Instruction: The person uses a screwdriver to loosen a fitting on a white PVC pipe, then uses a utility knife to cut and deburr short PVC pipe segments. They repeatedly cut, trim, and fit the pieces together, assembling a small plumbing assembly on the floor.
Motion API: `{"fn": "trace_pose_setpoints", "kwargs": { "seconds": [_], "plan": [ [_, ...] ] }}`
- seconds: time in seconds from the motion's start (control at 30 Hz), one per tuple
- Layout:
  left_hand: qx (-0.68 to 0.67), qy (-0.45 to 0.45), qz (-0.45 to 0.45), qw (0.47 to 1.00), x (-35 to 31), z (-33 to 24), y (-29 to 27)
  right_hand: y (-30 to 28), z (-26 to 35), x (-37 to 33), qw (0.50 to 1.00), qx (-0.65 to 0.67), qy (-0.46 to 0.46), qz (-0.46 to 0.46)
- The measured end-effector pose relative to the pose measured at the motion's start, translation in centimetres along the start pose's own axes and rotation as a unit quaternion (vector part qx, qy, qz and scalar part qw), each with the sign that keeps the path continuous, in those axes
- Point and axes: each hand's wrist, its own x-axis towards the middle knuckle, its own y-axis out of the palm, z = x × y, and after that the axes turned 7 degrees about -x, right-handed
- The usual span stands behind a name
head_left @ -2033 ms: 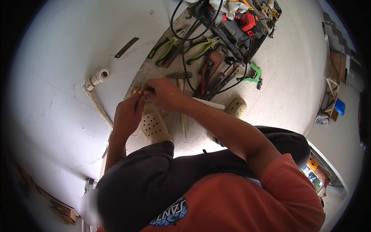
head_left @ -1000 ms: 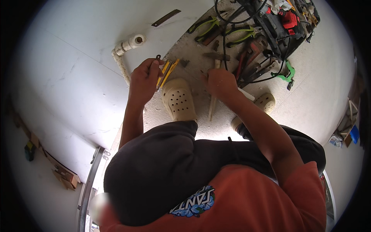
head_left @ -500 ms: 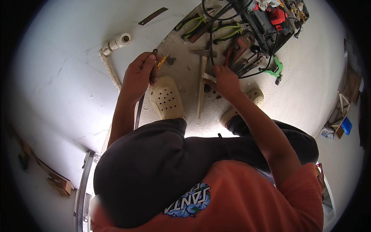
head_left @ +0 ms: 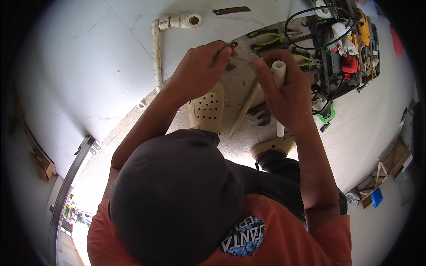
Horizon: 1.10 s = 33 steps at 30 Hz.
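Observation:
My left hand is closed, thumb and fingers pinching a thin dark metal strip with a hole in its rounded end. My right hand is wrapped round a length of white plastic pipe, whose open end points up between thumb and fingers. The pipe's lower part shows below the palm, above my right shoe. A thin pale line spans the gap between both hands; whether it belongs to the strip I cannot tell. Under the hands lies a hammer's wooden handle, its head hidden.
At upper left, a white pipe with elbow fittings rests on a pale panel, near a loose saw blade. Green-and-black pliers lie beside an open black toolbox with a looped black cable. A green clamp sits nearer me.
Both hands have come together, higher in the view. My right hand has lifted the white pipe off the floor area near the hammer. The view has shifted, so the toolbox appears farther right.

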Motion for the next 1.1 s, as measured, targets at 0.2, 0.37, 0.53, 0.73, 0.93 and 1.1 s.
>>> {"fn": "trace_pose_setpoints", "kwargs": {
  "seconds": [0.2,0.37,0.53,0.73,0.93,1.1],
  "plan": [
    [0.027,-0.006,-0.009,1.0,-0.3,0.0,-0.3,2.5,0.5,0.7,0.986,-0.122,-0.082,-0.077],
    [-0.079,-0.052,0.047,0.994,-0.1,-1.0,-1.2,1.0,-0.7,2.0,0.998,0.017,0.006,-0.056],
    [-0.274,-0.076,0.175,0.942,-0.9,-2.9,-2.9,-1.2,-2.0,2.6,0.91,0.392,0.119,0.072],
    [-0.34,-0.033,0.203,0.918,-0.6,-3.1,-3.1,0.1,-2.3,1.6,0.846,0.511,0.095,0.122],
    [-0.352,0.001,0.219,0.91,-0.6,-2.6,-3.1,1.3,-2.3,1.3,0.812,0.56,0.09,0.137],
    [-0.36,0.018,0.233,0.903,-0.5,-2.9,-2.5,1.7,-2.7,1.2,0.793,0.589,0.058,0.149]
  ]
}}
